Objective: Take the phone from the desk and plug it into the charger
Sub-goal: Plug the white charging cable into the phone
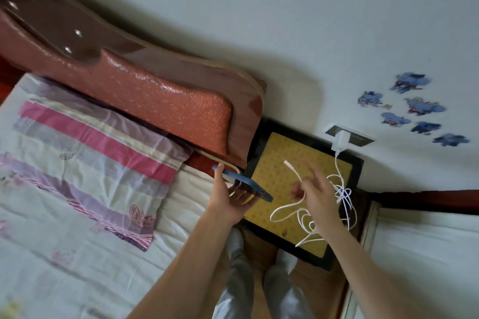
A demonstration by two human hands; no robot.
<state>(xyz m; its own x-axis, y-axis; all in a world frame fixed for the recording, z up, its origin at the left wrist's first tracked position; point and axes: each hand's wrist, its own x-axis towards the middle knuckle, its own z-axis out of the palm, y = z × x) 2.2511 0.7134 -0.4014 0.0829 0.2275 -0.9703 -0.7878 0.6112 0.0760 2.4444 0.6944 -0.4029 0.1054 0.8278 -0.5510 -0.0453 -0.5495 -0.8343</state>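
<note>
My left hand (228, 199) holds a phone in a blue case (246, 184), tilted edge-on above the gap between the bed and the small yellow-topped desk (274, 163). A white charger adapter (340, 142) is plugged into a wall socket (360, 138) behind the desk. Its white cable (285, 212) lies in loose loops and a tangle on the desk. My right hand (317, 195) pinches the cable near its free end, and the plug tip (287, 163) sticks up to the left. The tip and the phone are apart.
A bed with a white sheet (77, 241) and a pink-and-purple striped pillow (90, 153) lies to the left, under an orange-brown padded headboard (160, 101). Blue stickers (414, 109) dot the wall. My legs (259, 280) stand before the desk. A second white surface (427, 254) lies at right.
</note>
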